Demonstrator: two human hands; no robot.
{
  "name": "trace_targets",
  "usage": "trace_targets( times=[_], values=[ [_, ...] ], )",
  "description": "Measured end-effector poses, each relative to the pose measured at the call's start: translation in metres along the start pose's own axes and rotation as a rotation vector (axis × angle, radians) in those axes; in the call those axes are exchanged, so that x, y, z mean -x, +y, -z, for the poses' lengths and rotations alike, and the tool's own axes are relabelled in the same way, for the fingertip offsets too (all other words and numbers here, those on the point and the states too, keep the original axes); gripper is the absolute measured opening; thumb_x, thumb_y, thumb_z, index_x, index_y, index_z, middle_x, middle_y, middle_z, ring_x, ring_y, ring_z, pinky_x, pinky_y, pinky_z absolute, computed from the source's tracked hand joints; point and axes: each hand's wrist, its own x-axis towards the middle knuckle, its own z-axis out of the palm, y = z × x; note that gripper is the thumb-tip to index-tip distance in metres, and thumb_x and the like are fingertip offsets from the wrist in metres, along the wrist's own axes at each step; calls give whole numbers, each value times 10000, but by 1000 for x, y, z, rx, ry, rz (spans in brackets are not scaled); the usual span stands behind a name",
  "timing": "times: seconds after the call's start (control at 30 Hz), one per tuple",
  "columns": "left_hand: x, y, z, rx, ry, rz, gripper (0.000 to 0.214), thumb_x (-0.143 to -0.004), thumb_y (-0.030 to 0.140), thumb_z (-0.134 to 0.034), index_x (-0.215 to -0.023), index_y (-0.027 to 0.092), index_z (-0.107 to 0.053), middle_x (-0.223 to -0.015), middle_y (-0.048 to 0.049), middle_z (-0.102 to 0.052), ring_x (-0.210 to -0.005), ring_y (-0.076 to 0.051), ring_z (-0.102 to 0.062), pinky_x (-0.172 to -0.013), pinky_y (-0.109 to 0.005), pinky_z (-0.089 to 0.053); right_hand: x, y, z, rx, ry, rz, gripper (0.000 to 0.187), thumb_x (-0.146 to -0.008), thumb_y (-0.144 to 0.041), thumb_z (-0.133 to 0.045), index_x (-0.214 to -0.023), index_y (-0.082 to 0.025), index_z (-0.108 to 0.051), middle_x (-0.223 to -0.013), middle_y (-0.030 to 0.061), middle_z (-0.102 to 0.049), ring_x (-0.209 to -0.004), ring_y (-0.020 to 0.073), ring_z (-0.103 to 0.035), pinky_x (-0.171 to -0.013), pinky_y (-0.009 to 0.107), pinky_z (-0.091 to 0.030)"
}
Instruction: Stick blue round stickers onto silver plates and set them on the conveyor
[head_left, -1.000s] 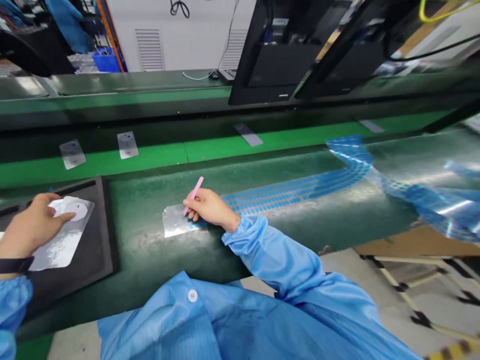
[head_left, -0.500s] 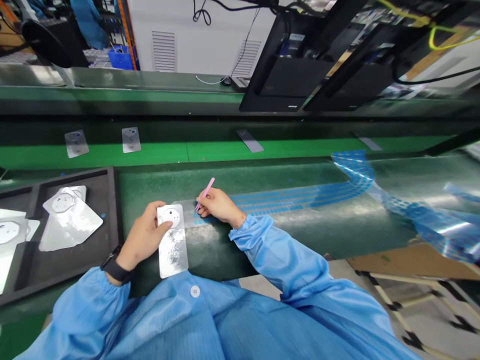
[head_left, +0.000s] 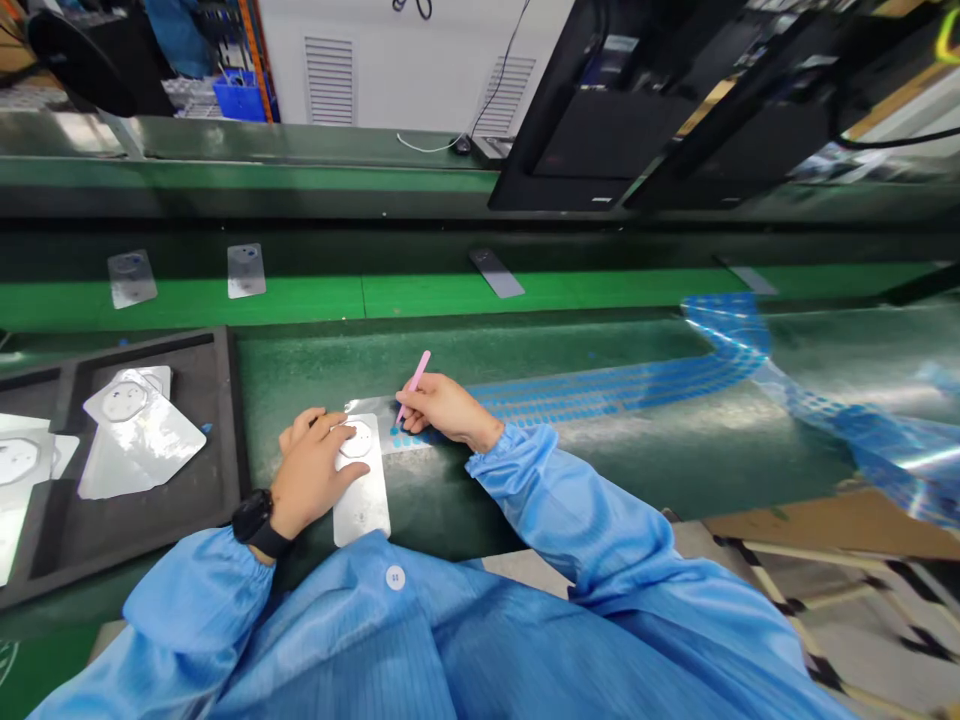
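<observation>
My left hand presses a silver phone back plate flat on the dark green bench, thumb and fingers over its round camera area. My right hand pinches pink tweezers, their tips down on a strip of small blue round stickers just right of the plate. Both arms wear blue sleeves, and a black watch sits on the left wrist.
A black foam tray at the left holds more silver plates. Beyond the bench runs a green conveyor belt carrying several plates. The blue sticker film trails off the bench to the right. Black machines stand behind.
My left hand carried a silver plate from the foam tray to the bench and laid it flat beside the sticker strip. My right hand stayed on the strip with the tweezers.
</observation>
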Motion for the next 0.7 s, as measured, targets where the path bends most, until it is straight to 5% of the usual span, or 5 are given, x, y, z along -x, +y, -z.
trace_targets(
  times=[0.2, 0.4, 0.7],
  values=[
    [6, -1, -7, -27, 61, -62, 242, -758, 346, -729, -976, 242, -709, -1188, -73, -677, -1238, -388, -426, -925, -563, -383, 8, -2, -12, -62, -22, 83, 230, -892, -121, -568, -662, -133, -552, -484, -12, -596, -420, 84, -594, -399, 135, -480],
    [8, -2, -9, -42, 76, -92, 183, -777, 345, -723, -927, 241, -713, -1188, -78, -683, -1189, -361, -494, -871, -536, -397, 0, -7, -37, 139, -8, 95, 243, -901, -125, -553, -658, -131, -564, -505, -4, -603, -416, 91, -588, -394, 158, -489],
    [10, -3, -13, -41, 137, -156, 153, -781, 335, -728, -882, 223, -700, -1167, -90, -688, -1142, -339, -531, -824, -496, -384, -3, -7, -36, 180, -33, 74, 285, -902, -121, -545, -617, -127, -568, -505, 2, -605, -419, 87, -588, -390, 149, -478]
  ],
)
